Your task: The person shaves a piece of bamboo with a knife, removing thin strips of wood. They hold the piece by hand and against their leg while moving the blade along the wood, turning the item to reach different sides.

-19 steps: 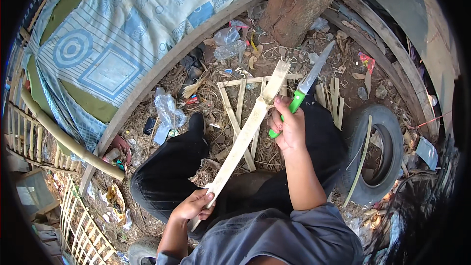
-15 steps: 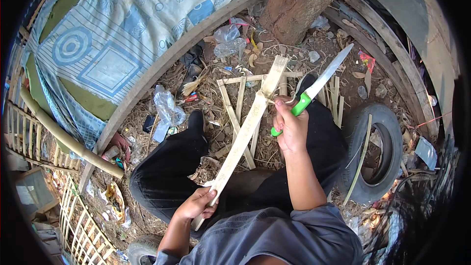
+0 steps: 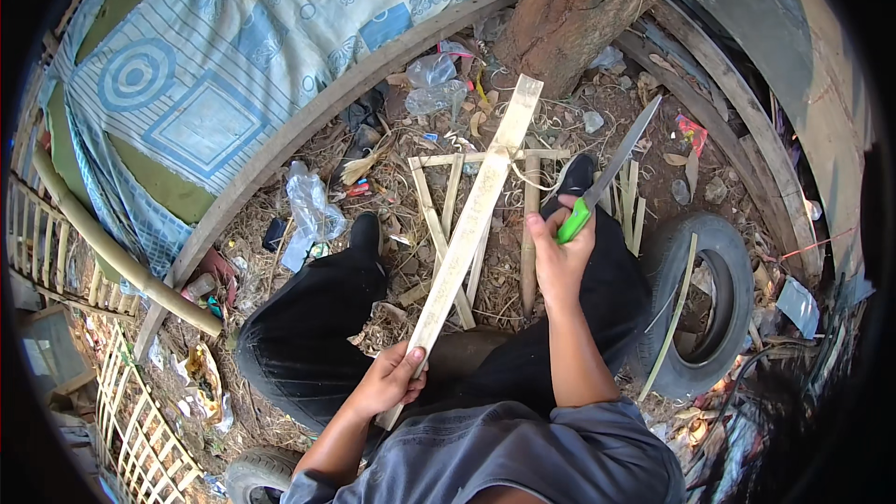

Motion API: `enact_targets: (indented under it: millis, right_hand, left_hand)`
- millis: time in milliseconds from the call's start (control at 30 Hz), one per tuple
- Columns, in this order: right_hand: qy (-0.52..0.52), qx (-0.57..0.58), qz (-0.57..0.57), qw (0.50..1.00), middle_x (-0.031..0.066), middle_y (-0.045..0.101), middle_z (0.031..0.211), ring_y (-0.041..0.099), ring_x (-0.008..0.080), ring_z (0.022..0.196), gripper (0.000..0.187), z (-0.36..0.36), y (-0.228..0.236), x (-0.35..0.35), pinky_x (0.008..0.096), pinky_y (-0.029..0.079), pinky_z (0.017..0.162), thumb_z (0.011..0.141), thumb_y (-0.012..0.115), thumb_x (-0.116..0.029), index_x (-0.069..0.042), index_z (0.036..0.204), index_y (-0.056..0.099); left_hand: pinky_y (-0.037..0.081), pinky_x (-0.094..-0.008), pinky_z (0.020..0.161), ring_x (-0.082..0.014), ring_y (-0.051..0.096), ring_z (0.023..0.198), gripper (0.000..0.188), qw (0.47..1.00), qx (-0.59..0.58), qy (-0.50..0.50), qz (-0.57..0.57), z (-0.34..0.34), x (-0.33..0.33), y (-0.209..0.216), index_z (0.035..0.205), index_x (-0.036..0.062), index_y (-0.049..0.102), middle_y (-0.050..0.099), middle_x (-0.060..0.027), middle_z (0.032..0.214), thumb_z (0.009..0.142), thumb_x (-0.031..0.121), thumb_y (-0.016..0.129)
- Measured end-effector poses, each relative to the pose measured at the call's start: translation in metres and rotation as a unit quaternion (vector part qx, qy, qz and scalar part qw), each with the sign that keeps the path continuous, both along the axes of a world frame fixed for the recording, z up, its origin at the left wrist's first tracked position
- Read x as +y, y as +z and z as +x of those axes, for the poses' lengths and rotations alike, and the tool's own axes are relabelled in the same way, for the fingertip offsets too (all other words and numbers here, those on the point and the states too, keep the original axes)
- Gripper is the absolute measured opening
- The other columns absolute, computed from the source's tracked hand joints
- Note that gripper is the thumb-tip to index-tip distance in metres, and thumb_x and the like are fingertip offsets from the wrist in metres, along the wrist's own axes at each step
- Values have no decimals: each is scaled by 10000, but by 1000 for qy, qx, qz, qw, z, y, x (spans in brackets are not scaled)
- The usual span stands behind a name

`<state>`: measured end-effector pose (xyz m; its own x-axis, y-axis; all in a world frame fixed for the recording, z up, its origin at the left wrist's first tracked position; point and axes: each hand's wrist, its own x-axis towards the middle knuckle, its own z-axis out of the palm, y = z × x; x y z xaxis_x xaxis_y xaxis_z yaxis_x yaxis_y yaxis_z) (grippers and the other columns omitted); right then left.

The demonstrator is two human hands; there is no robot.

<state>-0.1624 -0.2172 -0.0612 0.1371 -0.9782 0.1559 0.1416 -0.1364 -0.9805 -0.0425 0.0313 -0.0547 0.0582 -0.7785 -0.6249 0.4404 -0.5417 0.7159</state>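
A long pale split-bamboo strip (image 3: 464, 243) slants up and away over my lap, and my left hand (image 3: 392, 381) is closed around its near end. Partway along it is a darker node, from which a thin curled shaving (image 3: 534, 177) hangs. My right hand (image 3: 566, 257) grips a knife (image 3: 607, 182) by its green handle. The blade points up and right, apart from the strip. On the ground beyond the strip lie several cut bamboo pieces (image 3: 432, 205), and a round stick (image 3: 531, 233) stands out between my legs.
A tree trunk (image 3: 579, 14) rises ahead. To the right lies a tyre (image 3: 747, 294) with a thin bamboo sliver (image 3: 674, 317) across it. A wood-edged platform with a blue patterned cloth (image 3: 233, 84) fills the upper left. Plastic litter (image 3: 313, 205) and slatted bamboo frames (image 3: 145, 411) lie on the left.
My right hand with the knife has drawn back slightly, away from the strip's node. The strip has tilted a little more upright, and the shaving now hangs loose beside it.
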Motion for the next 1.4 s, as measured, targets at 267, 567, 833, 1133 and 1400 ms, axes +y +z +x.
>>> enact_targets:
  millis: [267,567,833,1133,1400]
  right_hand:
    - [194,-18,110,975,-8,380,617,374,68,480,513,0,-15,22,213,308,433,970,354,-542,-78,754,387]
    - [103,70,-34,992,59,536,622,523,165,565,575,18,-10,-7,328,402,536,1006,273,-448,7,782,543]
    - [90,-53,32,994,9,506,617,495,90,544,475,38,-38,-17,252,379,485,1008,326,-413,-53,762,514]
    - [91,-109,47,989,-6,474,603,432,64,529,459,80,-75,-38,261,351,484,1032,319,-320,-40,714,495]
    - [69,42,445,892,-39,338,492,310,90,355,540,52,-215,-12,255,255,337,928,414,-599,-126,667,407]
  left_hand:
    - [343,-227,403,-72,401,444,319,995,-89,18,-52,-7,-28,7,867,35,443,429,-11,585,1018,311,389]
    - [355,-222,394,-75,412,451,304,987,-130,-25,-88,-32,-44,2,893,38,435,431,-27,594,1019,308,375]
    - [354,-225,398,-79,416,457,311,970,-203,-10,-133,-56,-57,-11,871,41,419,438,-29,580,1013,316,390]
    - [339,-229,380,-74,397,427,308,973,-209,38,-93,-42,-79,-26,875,43,419,426,-16,567,1020,312,374]
    - [342,-243,379,-90,377,399,310,945,-225,215,-100,11,-126,10,833,78,431,392,4,551,1010,328,388]
